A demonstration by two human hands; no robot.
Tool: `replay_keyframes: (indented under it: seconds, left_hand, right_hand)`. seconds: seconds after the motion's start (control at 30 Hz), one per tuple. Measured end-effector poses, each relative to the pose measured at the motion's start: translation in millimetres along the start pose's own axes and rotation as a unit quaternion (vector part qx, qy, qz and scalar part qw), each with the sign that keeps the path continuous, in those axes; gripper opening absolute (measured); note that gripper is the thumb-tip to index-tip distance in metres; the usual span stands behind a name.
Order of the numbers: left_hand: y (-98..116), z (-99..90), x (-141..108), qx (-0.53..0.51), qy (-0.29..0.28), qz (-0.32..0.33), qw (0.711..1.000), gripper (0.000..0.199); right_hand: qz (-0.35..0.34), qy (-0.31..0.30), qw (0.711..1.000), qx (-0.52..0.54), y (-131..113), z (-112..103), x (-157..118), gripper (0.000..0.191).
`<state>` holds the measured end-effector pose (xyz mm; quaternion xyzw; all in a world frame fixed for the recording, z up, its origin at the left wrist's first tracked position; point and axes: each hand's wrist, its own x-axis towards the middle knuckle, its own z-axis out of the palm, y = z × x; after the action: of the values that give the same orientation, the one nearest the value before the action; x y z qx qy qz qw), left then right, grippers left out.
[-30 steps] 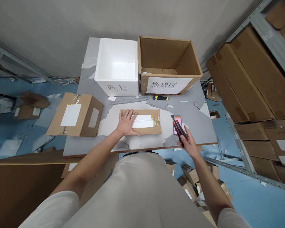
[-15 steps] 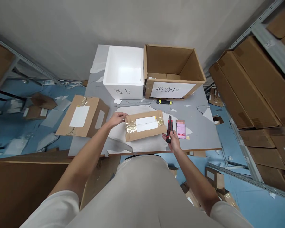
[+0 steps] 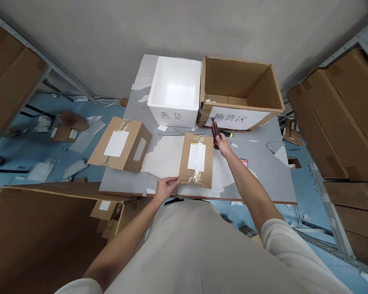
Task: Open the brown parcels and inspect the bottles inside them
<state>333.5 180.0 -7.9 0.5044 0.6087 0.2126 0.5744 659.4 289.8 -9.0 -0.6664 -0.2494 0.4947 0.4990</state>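
Observation:
A flat cardboard parcel point(image 3: 185, 161) with a white label and shiny clear tape lies upright-lengthwise on the grey table point(image 3: 263, 179). My left hand point(image 3: 166, 188) pinches its near left corner between thumb and fingers. Beyond the parcel's far right side, my right hand point(image 3: 222, 143) is wrapped round a black and red utility knife point(image 3: 215, 130), its tip pointing away from me. Partly behind that hand lies a yellow and black cutter point(image 3: 227, 134). My right forearm covers most of a phone point(image 3: 244, 162).
A white foam box point(image 3: 174, 104) and a large open carton point(image 3: 242, 107) stand at the table's back. At left sits a taped carton point(image 3: 131, 141). A big open carton point(image 3: 49, 190) is at lower left. Loaded shelves point(image 3: 340, 228) stand on the right.
The parcel has turned from lying crosswise to lengthwise. My left hand has moved to its near corner, and my right hand with the knife has gone further away. The view has shifted.

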Motion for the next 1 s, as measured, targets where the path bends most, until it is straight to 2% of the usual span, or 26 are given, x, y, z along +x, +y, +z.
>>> replay_keyframes:
  seconds: [0.1, 0.2, 0.33, 0.43, 0.5, 0.57, 0.67, 0.8, 0.9, 1.0]
  left_hand:
    - [4.9, -9.2, 8.2, 0.010, -0.030, 0.012, 0.999, 0.046]
    - [23.5, -15.4, 37.7, 0.054, -0.039, 0.057, 0.996, 0.052]
    - [73.7, -6.5, 109.3, 0.135, -0.014, 0.160, 0.978, 0.060]
    - [107.0, 8.5, 160.8, 0.158, -0.059, 0.196, 0.966, 0.064]
    - [116.9, 17.8, 182.4, 0.161, -0.092, 0.204, 0.961, 0.058]
    - [117.4, 23.9, 192.6, 0.149, -0.111, 0.198, 0.962, 0.052]
    - [111.8, 26.1, 194.1, 0.130, -0.113, 0.184, 0.968, 0.048]
    - [108.8, 21.2, 189.4, 0.109, -0.102, 0.175, 0.973, 0.045]
    - [105.0, 10.8, 183.7, 0.087, -0.070, 0.161, 0.981, 0.041]
    - [91.3, -8.9, 168.5, 0.018, -0.012, 0.125, 0.992, 0.038]
  right_hand:
    - [-0.014, 0.012, 1.000, 0.022, 2.2, -4.8, -11.0, 0.041]
    - [-0.028, 0.035, 0.998, 0.042, 10.7, -17.9, -41.8, 0.042]
    - [0.005, 0.045, 0.997, 0.067, 36.9, -33.5, -120.5, 0.047]
    - [0.074, 0.049, 0.989, 0.122, 58.6, -33.2, -185.2, 0.046]
    - [0.118, 0.047, 0.978, 0.167, 67.8, -27.9, -216.6, 0.042]
    - [0.151, 0.050, 0.965, 0.209, 71.0, -22.2, -235.4, 0.038]
    - [0.184, 0.056, 0.948, 0.252, 68.6, -17.7, -246.6, 0.034]
    - [0.203, 0.057, 0.936, 0.282, 66.1, -15.5, -247.9, 0.033]
    - [0.168, 0.080, 0.941, 0.284, 65.5, -15.5, -235.7, 0.038]
    - [0.100, 0.100, 0.957, 0.253, 56.9, -21.7, -205.5, 0.043]
